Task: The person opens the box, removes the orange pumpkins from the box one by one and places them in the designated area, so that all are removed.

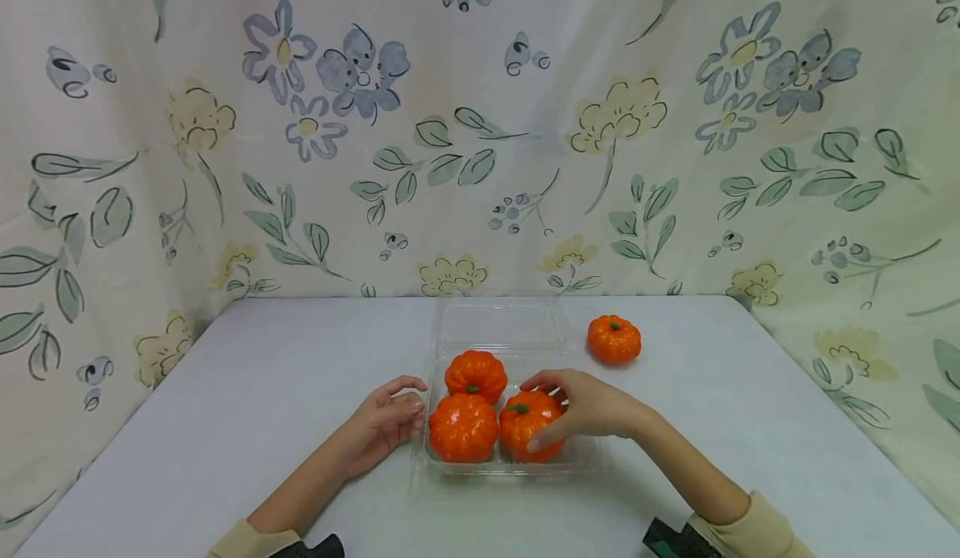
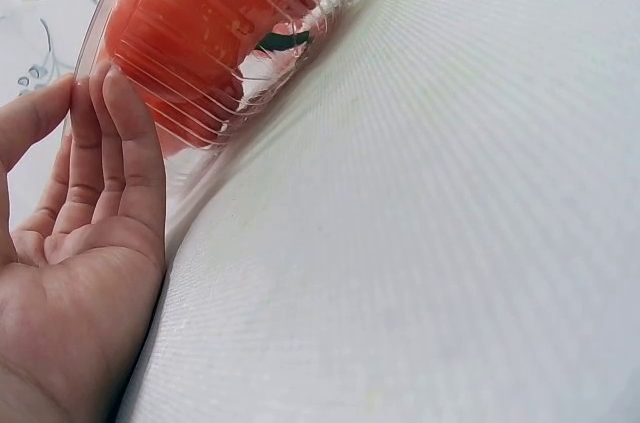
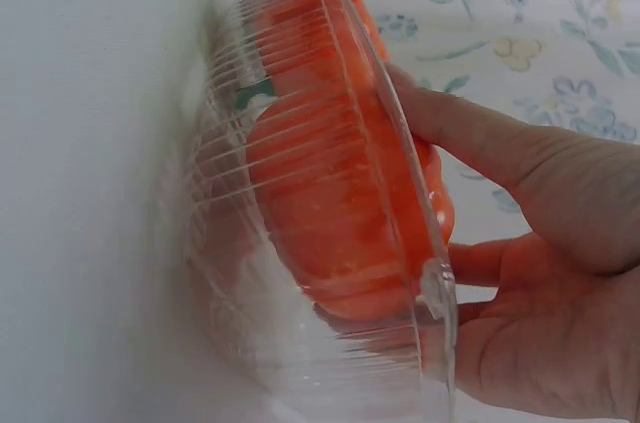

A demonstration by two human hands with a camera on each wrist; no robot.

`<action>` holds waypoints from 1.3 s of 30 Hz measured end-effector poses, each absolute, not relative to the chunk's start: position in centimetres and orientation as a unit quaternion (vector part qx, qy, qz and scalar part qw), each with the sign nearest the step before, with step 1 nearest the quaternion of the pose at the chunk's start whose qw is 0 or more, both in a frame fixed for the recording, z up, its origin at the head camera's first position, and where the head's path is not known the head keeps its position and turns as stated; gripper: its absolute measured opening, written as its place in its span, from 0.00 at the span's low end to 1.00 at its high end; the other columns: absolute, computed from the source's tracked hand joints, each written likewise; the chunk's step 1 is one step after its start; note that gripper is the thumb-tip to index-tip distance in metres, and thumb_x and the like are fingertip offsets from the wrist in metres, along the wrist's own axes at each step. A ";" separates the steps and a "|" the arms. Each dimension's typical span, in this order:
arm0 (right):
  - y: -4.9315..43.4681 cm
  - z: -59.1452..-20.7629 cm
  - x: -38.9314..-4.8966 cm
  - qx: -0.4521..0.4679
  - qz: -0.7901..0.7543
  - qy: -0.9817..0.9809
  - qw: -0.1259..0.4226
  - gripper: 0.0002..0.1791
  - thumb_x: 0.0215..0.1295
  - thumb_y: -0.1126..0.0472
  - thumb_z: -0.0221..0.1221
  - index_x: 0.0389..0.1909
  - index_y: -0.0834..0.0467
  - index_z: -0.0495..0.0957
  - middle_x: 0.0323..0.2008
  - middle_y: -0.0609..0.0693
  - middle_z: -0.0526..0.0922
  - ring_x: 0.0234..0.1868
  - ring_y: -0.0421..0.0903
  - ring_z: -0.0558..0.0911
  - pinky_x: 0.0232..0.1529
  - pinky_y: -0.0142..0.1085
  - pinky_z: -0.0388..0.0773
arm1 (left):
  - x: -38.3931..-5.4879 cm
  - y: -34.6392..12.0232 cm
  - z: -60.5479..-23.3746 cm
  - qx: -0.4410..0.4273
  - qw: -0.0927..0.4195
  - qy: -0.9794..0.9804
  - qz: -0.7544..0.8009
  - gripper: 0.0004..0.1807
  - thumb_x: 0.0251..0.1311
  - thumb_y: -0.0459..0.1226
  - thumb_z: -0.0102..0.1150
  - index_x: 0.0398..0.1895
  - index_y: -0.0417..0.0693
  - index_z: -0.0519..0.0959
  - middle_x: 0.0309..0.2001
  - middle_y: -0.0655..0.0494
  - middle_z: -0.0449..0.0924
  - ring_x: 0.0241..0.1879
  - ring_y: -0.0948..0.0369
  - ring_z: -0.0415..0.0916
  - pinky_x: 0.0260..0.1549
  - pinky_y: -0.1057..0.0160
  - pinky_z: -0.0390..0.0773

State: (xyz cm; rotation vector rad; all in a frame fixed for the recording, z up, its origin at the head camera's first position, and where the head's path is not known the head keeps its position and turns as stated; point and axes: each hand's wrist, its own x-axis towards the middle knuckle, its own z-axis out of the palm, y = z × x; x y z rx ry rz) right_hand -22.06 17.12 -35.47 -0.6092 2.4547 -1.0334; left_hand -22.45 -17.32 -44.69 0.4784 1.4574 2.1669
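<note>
A clear plastic box point(image 1: 517, 468) with its lid point(image 1: 498, 322) swung back holds three orange toy pumpkins. One pumpkin point(image 1: 476, 374) lies at the back left and another point(image 1: 463, 429) at the front left. My right hand point(image 1: 592, 408) reaches over the right side and grips the front right pumpkin point(image 1: 525, 429), thumb at its near side and fingers behind. Seen through the ribbed wall, that pumpkin point(image 3: 320, 203) sits low inside the box. At the left rim, my left hand point(image 1: 386, 424) rests its fingertips point(image 2: 130, 93) against the box, fingers mostly straight.
A fourth orange pumpkin point(image 1: 613, 339) sits on the white table point(image 1: 322, 349) behind and right of the box. A floral curtain point(image 1: 480, 166) hangs along the table's back edge and sides.
</note>
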 end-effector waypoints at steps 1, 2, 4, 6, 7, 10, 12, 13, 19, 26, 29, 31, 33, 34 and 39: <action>17.2 -35.4 -22.1 -0.219 -0.371 0.880 0.202 0.35 0.54 0.55 0.80 0.63 0.56 0.79 0.57 0.52 0.82 0.54 0.51 0.78 0.55 0.47 0.83 | -22.5 -17.3 -44.7 0.175 0.241 0.533 0.792 0.10 0.81 0.30 0.44 0.56 0.51 0.70 0.37 0.63 0.81 0.36 0.66 0.80 0.46 0.70 0.83; 17.3 -35.3 -22.1 -0.220 -0.373 0.879 0.200 0.35 0.54 0.55 0.80 0.63 0.56 0.79 0.57 0.53 0.82 0.55 0.51 0.78 0.55 0.47 0.83 | -22.5 -17.3 -44.7 0.175 0.241 0.534 0.792 0.09 0.81 0.30 0.44 0.56 0.51 0.70 0.37 0.63 0.81 0.36 0.66 0.80 0.46 0.70 0.83; 17.4 -35.1 -22.0 -0.217 -0.379 0.877 0.200 0.35 0.54 0.55 0.79 0.62 0.56 0.80 0.58 0.53 0.82 0.55 0.51 0.78 0.55 0.48 0.84 | -22.5 -17.3 -44.7 0.175 0.240 0.535 0.791 0.09 0.81 0.30 0.44 0.56 0.51 0.70 0.37 0.63 0.81 0.36 0.66 0.80 0.46 0.70 0.83; 17.5 -34.9 -21.9 -0.215 -0.385 0.875 0.201 0.35 0.53 0.56 0.79 0.63 0.55 0.80 0.59 0.54 0.81 0.56 0.52 0.79 0.55 0.49 0.83 | -22.5 -17.3 -44.7 0.175 0.239 0.535 0.791 0.09 0.81 0.30 0.45 0.56 0.51 0.70 0.37 0.63 0.81 0.36 0.66 0.80 0.46 0.70 0.83; 17.6 -34.8 -21.9 -0.213 -0.388 0.874 0.201 0.35 0.53 0.56 0.79 0.63 0.55 0.80 0.59 0.54 0.81 0.56 0.52 0.79 0.56 0.49 0.83 | -22.5 -17.3 -44.7 0.175 0.239 0.535 0.791 0.09 0.81 0.30 0.45 0.56 0.51 0.70 0.37 0.63 0.81 0.36 0.66 0.80 0.46 0.70 0.83; 17.7 -34.6 -21.9 -0.215 -0.391 0.873 0.198 0.35 0.53 0.56 0.79 0.63 0.55 0.79 0.59 0.54 0.81 0.58 0.53 0.78 0.57 0.49 0.83 | -22.5 -17.3 -44.7 0.174 0.239 0.534 0.792 0.09 0.81 0.30 0.45 0.56 0.51 0.70 0.37 0.63 0.81 0.36 0.66 0.80 0.46 0.70 0.83; 17.8 -34.5 -22.0 -0.219 -0.389 0.874 0.192 0.35 0.53 0.55 0.79 0.63 0.55 0.79 0.59 0.54 0.81 0.58 0.53 0.78 0.57 0.49 0.83 | -22.5 -17.3 -44.7 0.174 0.240 0.533 0.792 0.09 0.81 0.30 0.45 0.56 0.51 0.70 0.37 0.63 0.81 0.36 0.66 0.80 0.46 0.70 0.83; 17.9 -34.5 -22.0 -0.221 -0.388 0.875 0.188 0.35 0.54 0.55 0.79 0.63 0.55 0.79 0.59 0.54 0.81 0.57 0.53 0.78 0.57 0.49 0.83 | -22.5 -17.3 -44.7 0.174 0.240 0.534 0.792 0.09 0.81 0.30 0.45 0.56 0.51 0.70 0.37 0.63 0.81 0.36 0.66 0.80 0.46 0.70 0.83; 18.2 -34.3 -22.2 -0.223 -0.397 0.872 0.179 0.36 0.54 0.55 0.79 0.65 0.56 0.78 0.61 0.56 0.79 0.55 0.53 0.78 0.54 0.45 0.84 | -22.5 -17.3 -44.7 0.173 0.241 0.537 0.790 0.09 0.81 0.31 0.46 0.56 0.51 0.70 0.37 0.63 0.81 0.36 0.66 0.80 0.46 0.70 0.83; 18.6 -34.2 -22.5 -0.235 -0.409 0.864 0.176 0.36 0.56 0.57 0.78 0.65 0.56 0.78 0.63 0.57 0.78 0.54 0.53 0.78 0.52 0.41 0.83 | -22.4 -17.4 -44.7 0.176 0.241 0.537 0.789 0.09 0.81 0.31 0.45 0.56 0.51 0.70 0.37 0.63 0.81 0.37 0.66 0.80 0.47 0.70 0.83; 18.8 -34.0 -22.5 -0.240 -0.411 0.862 0.175 0.36 0.56 0.57 0.78 0.66 0.56 0.78 0.63 0.57 0.79 0.55 0.52 0.78 0.52 0.40 0.83 | -22.4 -17.4 -44.7 0.177 0.239 0.538 0.789 0.09 0.81 0.31 0.45 0.56 0.51 0.70 0.37 0.63 0.81 0.37 0.66 0.80 0.47 0.71 0.83; 19.0 -33.9 -22.5 -0.244 -0.412 0.860 0.174 0.36 0.56 0.57 0.77 0.66 0.57 0.78 0.64 0.58 0.78 0.55 0.52 0.79 0.53 0.40 0.82 | -22.4 -17.4 -44.7 0.178 0.239 0.538 0.789 0.09 0.81 0.31 0.45 0.56 0.51 0.70 0.37 0.63 0.81 0.36 0.66 0.80 0.46 0.71 0.83; 19.1 -33.8 -22.5 -0.248 -0.413 0.859 0.173 0.36 0.56 0.58 0.77 0.67 0.57 0.77 0.64 0.59 0.78 0.56 0.53 0.79 0.53 0.40 0.82 | -22.4 -17.4 -44.7 0.179 0.239 0.537 0.789 0.09 0.81 0.31 0.45 0.56 0.51 0.70 0.37 0.63 0.81 0.36 0.66 0.80 0.46 0.71 0.83; 19.2 -33.8 -22.5 -0.249 -0.413 0.859 0.172 0.37 0.57 0.58 0.77 0.67 0.57 0.77 0.65 0.59 0.78 0.56 0.53 0.79 0.54 0.41 0.82 | -22.4 -17.4 -44.7 0.179 0.239 0.536 0.790 0.09 0.81 0.31 0.45 0.56 0.51 0.70 0.37 0.63 0.81 0.36 0.66 0.80 0.46 0.71 0.83; 19.6 -33.7 -22.7 -0.251 -0.417 0.857 0.169 0.37 0.57 0.58 0.77 0.69 0.57 0.76 0.66 0.60 0.77 0.58 0.54 0.79 0.56 0.45 0.83 | -22.4 -17.4 -44.7 0.181 0.239 0.535 0.789 0.10 0.81 0.30 0.44 0.56 0.52 0.70 0.37 0.63 0.81 0.37 0.66 0.80 0.46 0.70 0.83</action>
